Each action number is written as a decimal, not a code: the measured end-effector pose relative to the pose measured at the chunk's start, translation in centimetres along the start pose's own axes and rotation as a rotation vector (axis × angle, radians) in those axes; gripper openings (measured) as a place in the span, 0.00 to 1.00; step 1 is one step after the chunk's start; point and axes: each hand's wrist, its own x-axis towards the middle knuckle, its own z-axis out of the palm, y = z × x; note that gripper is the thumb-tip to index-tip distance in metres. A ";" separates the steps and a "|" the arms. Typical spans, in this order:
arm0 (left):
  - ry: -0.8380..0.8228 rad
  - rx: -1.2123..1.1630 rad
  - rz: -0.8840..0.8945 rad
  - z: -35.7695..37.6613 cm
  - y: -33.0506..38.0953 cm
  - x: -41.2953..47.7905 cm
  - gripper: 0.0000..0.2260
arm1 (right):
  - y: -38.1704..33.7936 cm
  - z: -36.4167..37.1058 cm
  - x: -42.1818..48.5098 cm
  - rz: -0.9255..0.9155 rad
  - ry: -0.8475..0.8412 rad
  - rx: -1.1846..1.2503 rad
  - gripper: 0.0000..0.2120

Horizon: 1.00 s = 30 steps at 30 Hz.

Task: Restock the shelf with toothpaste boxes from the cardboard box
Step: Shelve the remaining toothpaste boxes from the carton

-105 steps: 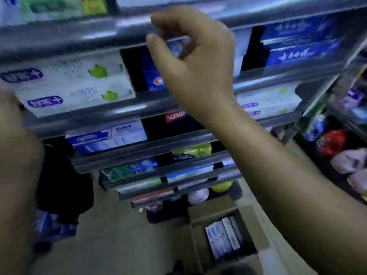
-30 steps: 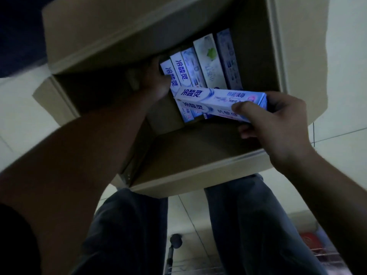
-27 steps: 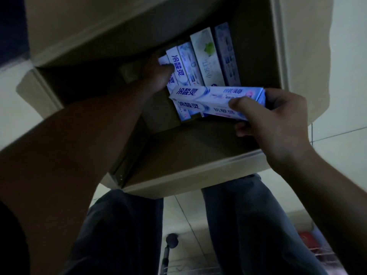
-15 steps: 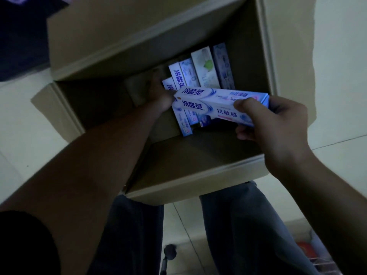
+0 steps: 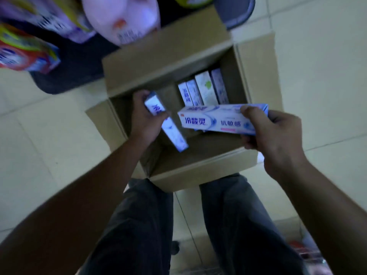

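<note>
Nearest the camera are the person's legs in dark trousers (image 5: 139, 225), standing at the near wall of the open cardboard box (image 5: 198, 171), which sits on the tiled floor (image 5: 49, 135). Above the carton's near right part, the right hand (image 5: 276, 135) grips a toothpaste box (image 5: 210, 121) by its right end. The thumb (image 5: 250, 114) lies across the printed face, the fingers (image 5: 250, 143) are curled beneath, and most of the pack juts out level to the left of them.

Slightly farther and to the left, the left hand (image 5: 145, 120) is curled round a second toothpaste box (image 5: 172, 133). This one is blurred and tilted, its upper end showing above the knuckles and its lower end slanting down to the right, just short of the first pack.

Beyond both sets of fingers, a row of toothpaste boxes (image 5: 206, 88) stands against the carton's far right corner. Past the far flap are a pink bottle (image 5: 123, 18) and colourful packets (image 5: 23, 54).
</note>
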 end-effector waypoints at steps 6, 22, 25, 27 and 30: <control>0.152 -0.159 -0.023 -11.6 14.4 -8.6 0.21 | -12.1 -3.6 -8.7 -0.108 -0.097 0.059 0.24; 0.194 -0.383 0.132 -33.0 48.4 -29.6 0.20 | -40.8 -11.1 -33.6 -0.523 -0.266 0.149 0.33; 0.175 -0.430 0.187 -35.9 51.9 -33.0 0.11 | -44.2 -12.2 -37.3 -0.600 -0.276 0.126 0.34; 0.155 -0.459 0.254 -37.7 54.0 -35.3 0.07 | -46.5 -12.8 -40.0 -0.647 -0.287 0.124 0.34; 0.147 -0.496 0.348 -40.0 56.9 -37.8 0.14 | -49.5 -13.5 -44.0 -0.725 -0.322 0.139 0.39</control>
